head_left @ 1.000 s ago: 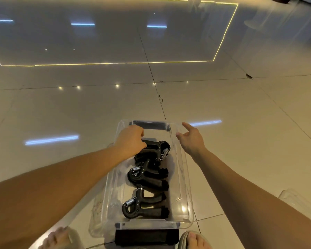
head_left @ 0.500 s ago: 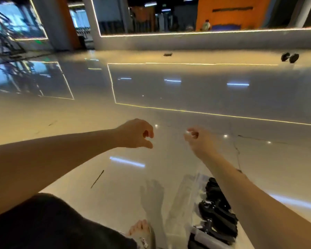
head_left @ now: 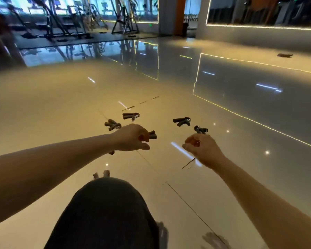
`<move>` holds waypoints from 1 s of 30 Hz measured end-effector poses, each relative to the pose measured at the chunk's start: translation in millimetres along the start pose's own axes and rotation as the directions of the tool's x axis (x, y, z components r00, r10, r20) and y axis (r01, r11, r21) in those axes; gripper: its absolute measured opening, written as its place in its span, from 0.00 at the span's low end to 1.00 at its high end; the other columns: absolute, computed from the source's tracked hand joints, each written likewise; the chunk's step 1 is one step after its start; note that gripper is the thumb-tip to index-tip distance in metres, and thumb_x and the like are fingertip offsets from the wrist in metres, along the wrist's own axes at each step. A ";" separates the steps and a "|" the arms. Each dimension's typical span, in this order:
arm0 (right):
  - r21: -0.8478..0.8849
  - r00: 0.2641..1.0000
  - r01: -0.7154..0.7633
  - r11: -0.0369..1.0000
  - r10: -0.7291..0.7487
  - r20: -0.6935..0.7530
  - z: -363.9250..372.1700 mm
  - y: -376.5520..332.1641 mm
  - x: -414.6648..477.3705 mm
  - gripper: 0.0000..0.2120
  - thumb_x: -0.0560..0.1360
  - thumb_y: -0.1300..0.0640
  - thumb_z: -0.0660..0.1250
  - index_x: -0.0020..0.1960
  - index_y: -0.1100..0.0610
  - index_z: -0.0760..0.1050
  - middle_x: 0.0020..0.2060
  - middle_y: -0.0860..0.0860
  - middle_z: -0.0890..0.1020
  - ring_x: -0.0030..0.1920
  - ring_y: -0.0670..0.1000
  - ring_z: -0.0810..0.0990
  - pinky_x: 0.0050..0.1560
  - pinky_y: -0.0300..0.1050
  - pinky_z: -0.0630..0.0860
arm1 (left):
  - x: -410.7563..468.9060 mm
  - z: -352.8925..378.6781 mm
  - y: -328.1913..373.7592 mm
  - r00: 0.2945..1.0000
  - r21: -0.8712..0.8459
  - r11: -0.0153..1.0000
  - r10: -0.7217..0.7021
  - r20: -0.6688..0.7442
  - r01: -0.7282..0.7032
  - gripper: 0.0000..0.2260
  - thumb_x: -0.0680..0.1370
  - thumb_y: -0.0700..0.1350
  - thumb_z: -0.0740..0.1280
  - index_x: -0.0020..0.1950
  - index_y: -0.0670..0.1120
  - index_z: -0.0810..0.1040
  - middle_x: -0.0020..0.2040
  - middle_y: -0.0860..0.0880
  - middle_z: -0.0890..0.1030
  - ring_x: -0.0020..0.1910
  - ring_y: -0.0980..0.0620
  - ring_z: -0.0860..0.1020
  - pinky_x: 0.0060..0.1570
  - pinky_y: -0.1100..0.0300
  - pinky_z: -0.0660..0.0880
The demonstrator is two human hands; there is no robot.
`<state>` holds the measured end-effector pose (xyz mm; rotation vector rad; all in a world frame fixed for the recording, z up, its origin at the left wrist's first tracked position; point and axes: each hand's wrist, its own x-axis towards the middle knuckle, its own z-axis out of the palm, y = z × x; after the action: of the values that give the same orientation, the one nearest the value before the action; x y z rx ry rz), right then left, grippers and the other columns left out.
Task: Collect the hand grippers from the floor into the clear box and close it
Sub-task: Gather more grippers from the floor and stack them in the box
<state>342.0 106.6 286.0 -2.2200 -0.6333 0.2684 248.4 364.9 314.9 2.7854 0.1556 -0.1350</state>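
Observation:
Several black hand grippers lie on the glossy floor ahead of me. One hand gripper (head_left: 112, 124) is at the left, another hand gripper (head_left: 130, 116) is behind it, and a third hand gripper (head_left: 181, 121) is at the right. My left hand (head_left: 132, 138) hovers with loosely curled fingers, holding nothing, and partly hides a hand gripper (head_left: 153, 135) beyond its fingertips. My right hand (head_left: 204, 150) is also loosely curled and holds nothing, just short of a small hand gripper (head_left: 200, 129). The clear box is out of view.
My knee in dark shorts (head_left: 106, 212) fills the bottom centre. Gym machines (head_left: 70, 20) stand along the far left. A wall with a light strip (head_left: 258, 26) runs along the far right, with a small dark object (head_left: 284, 55) on the floor before it.
My view has swung left from the box holding several grippers to the loose grippers on the floor. Both hands left the box and now reach out over the floor.

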 end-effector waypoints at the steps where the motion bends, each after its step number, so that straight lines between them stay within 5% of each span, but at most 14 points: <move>1: -0.010 0.999 0.002 1.000 -0.002 0.036 22.4 -9.9 10.4 0.12 0.77 0.51 0.72 0.57 0.56 0.81 0.50 0.50 0.83 0.51 0.49 0.80 0.54 0.46 0.76 | -7.6 6.4 -28.8 1.000 -0.003 1.000 -0.029 0.000 0.029 0.17 0.76 0.54 0.73 0.61 0.49 0.80 0.57 0.51 0.80 0.53 0.55 0.78 0.51 0.63 0.76; 8: -0.114 0.974 0.023 0.993 0.003 0.226 164.1 -48.6 67.8 0.14 0.77 0.49 0.72 0.59 0.54 0.80 0.53 0.51 0.82 0.53 0.50 0.80 0.57 0.50 0.79 | -44.8 41.2 -171.1 0.967 -0.062 0.965 -0.255 -0.018 0.253 0.21 0.75 0.57 0.73 0.64 0.50 0.78 0.57 0.51 0.80 0.51 0.56 0.78 0.51 0.61 0.78; 14: -0.143 0.909 0.095 0.985 -0.028 0.416 261.5 -22.9 74.7 0.19 0.77 0.49 0.71 0.67 0.49 0.75 0.60 0.47 0.77 0.56 0.46 0.76 0.57 0.43 0.77 | -58.2 113.2 -231.8 0.873 -0.125 0.864 -0.484 0.059 0.487 0.22 0.75 0.56 0.73 0.66 0.49 0.76 0.55 0.51 0.81 0.50 0.53 0.78 0.47 0.60 0.76; 17: -0.166 0.831 0.211 0.963 -0.087 0.549 304.7 -8.7 79.8 0.25 0.75 0.46 0.71 0.71 0.46 0.72 0.65 0.46 0.75 0.62 0.47 0.74 0.62 0.45 0.74 | -56.6 146.0 -254.1 0.837 -0.176 0.818 -0.540 0.093 0.548 0.27 0.72 0.58 0.74 0.68 0.50 0.75 0.52 0.55 0.77 0.51 0.53 0.77 0.44 0.61 0.72; 23: -0.209 0.638 0.441 0.873 -0.141 0.757 376.9 26.2 92.8 0.30 0.73 0.47 0.71 0.74 0.47 0.70 0.70 0.47 0.72 0.67 0.52 0.72 0.66 0.48 0.71 | -33.7 201.1 -296.6 0.749 -0.338 0.689 -0.657 0.082 0.641 0.44 0.65 0.64 0.78 0.77 0.53 0.65 0.67 0.48 0.75 0.63 0.48 0.76 0.58 0.54 0.76; 30: -0.172 0.434 0.747 0.642 -0.274 0.858 414.5 55.4 106.1 0.32 0.72 0.50 0.71 0.75 0.46 0.66 0.74 0.48 0.68 0.74 0.54 0.63 0.72 0.53 0.62 | -3.7 247.1 -316.7 0.630 -0.272 0.593 -0.774 0.064 0.758 0.55 0.60 0.71 0.76 0.79 0.52 0.58 0.69 0.46 0.74 0.65 0.43 0.76 0.61 0.47 0.76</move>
<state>292.6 397.9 -28.4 -2.1536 -2.1283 0.8212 187.0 574.9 -22.0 2.2393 1.3014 -0.2142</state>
